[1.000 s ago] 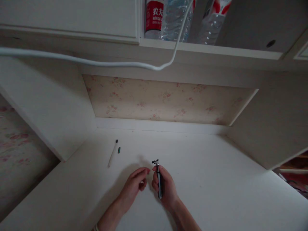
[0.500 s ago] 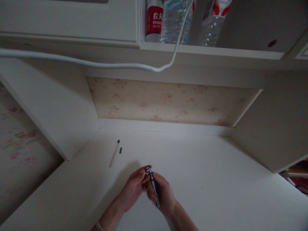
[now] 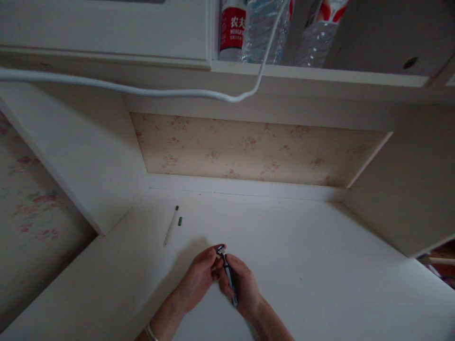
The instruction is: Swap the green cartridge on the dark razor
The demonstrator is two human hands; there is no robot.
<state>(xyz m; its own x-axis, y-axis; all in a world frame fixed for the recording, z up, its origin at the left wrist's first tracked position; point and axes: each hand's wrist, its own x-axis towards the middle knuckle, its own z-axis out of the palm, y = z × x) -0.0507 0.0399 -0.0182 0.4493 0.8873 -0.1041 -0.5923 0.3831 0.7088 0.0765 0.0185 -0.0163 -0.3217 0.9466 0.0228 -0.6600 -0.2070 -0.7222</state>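
Having closed in, the left hand (image 3: pixel 198 279) is pinching the razor head (image 3: pixel 221 250), the right hand (image 3: pixel 246 284) gripping its handle (image 3: pixel 229 277); this head-handling step is probably calling for steadiness next.

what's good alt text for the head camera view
A person's right hand holds a razor over a white desk, and the left hand is at the razor's head. What looks like a toothbrush and a small green piece lie farther back to the left; bottles stand on a shelf above.
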